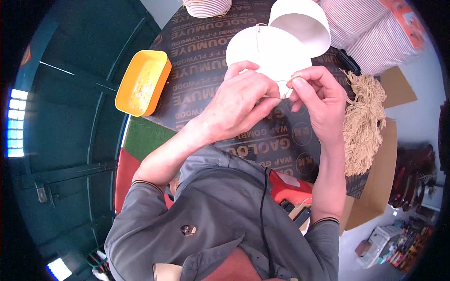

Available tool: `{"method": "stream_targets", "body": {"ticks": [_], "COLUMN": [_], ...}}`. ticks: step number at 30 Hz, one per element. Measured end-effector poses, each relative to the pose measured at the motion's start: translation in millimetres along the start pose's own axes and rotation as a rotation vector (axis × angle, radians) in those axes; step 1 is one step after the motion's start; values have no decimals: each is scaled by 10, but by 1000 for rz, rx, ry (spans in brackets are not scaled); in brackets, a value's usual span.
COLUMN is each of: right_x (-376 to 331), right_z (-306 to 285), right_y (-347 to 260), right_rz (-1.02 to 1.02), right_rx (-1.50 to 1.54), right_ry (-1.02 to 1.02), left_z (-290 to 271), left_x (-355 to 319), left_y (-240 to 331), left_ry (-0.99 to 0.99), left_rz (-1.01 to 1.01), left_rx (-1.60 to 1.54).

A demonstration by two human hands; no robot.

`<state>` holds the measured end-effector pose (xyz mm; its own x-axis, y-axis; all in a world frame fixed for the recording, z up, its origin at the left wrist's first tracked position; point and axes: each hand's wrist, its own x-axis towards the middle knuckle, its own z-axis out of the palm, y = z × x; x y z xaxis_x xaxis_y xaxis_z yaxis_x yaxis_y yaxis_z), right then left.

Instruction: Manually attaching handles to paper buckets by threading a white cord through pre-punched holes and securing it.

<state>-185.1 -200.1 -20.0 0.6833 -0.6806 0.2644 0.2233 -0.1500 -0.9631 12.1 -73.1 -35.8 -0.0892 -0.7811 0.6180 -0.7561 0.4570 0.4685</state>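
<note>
— From where I'm standing, what is that right hand (321, 96) doing?
— It's pinching a thin cord (296, 77) between thumb and finger. I guess a tight pinch stops such a skinny thing from slipping.
— And the left hand (243, 100)?
— Just beside it, bent over, thumb and finger tips close together. I can't tell if they have the cord too.
— Where's the cord, then?
— By the near edge of the white round piece (281, 54), on the dark table (199, 77). Maybe the table helps hold that piece up.
— What's that shaggy heap?
— A pile of tan cords (365, 126), near the right arm. That looks easy to reach.
— And the yellow tray (161, 86), over left?
— Little bits in it. I think its sides stop them rolling away.
— Farther back?
— A white tub (311, 11), hollow inside, and stripy bundles (361, 18). Perhaps they're back there to give the hands room.
</note>
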Motion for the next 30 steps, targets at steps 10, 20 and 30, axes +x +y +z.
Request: {"method": "stream_targets", "body": {"ticks": [10,20,30], "right_x": [1,-8,57], "right_z": [-15,-99,180], "right_y": [-8,-103,-841], "right_rz": [29,23,-180], "right_rx": [3,59,-175], "right_ry": [-24,-21,-166], "left_z": [-13,-7,-47], "left_x": [3,19,-27], "left_y": [32,60,39], "left_ry": [35,13,-6], "left_rz": [5,-28,23], "left_rx": [19,123,111]}}
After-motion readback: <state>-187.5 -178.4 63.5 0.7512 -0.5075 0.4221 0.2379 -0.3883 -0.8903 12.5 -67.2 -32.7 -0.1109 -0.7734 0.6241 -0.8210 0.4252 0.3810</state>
